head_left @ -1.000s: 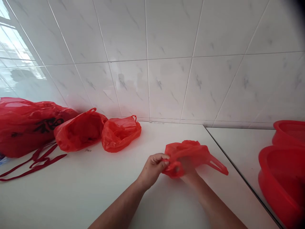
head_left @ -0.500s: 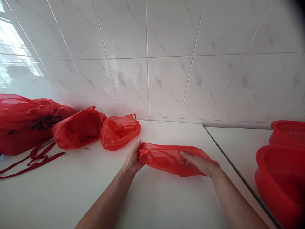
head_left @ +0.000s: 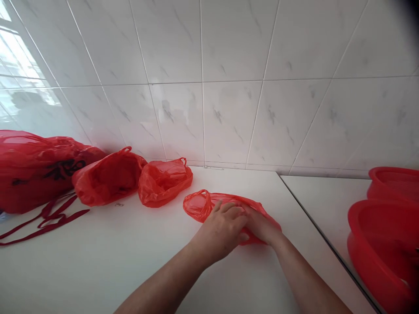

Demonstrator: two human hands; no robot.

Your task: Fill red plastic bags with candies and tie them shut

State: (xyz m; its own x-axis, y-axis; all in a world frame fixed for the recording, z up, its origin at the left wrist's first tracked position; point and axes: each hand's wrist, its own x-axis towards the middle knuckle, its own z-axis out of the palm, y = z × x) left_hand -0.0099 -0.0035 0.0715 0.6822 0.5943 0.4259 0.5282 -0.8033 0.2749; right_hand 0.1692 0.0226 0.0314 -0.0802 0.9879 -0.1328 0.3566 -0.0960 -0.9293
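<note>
A thin red plastic bag point(head_left: 198, 206) lies on the white surface, with a loop of its handle standing up at the left end. My right hand point(head_left: 257, 220) reaches into the bag from its right side; film covers it in part, and its fingers are hidden behind my other hand. Across the middle of the bag rests my left hand point(head_left: 224, 229), fingers apart and bent over the film, thumb held away. It crosses in front of my right hand's fingers.
To the left stand a red plastic bag point(head_left: 163, 181) and another, wider red bag point(head_left: 109, 176), both with open mouths. Beyond them is a large red bag point(head_left: 39, 170) with black characters and dark red straps point(head_left: 62, 213). Red plastic basins point(head_left: 366, 244) stand at right, and a tiled wall point(head_left: 229, 113) rises behind.
My left hand has left the bag's left end and moved right, over my right hand. The left end now lies loose with its handle loop showing. My right hand has shifted slightly left.
</note>
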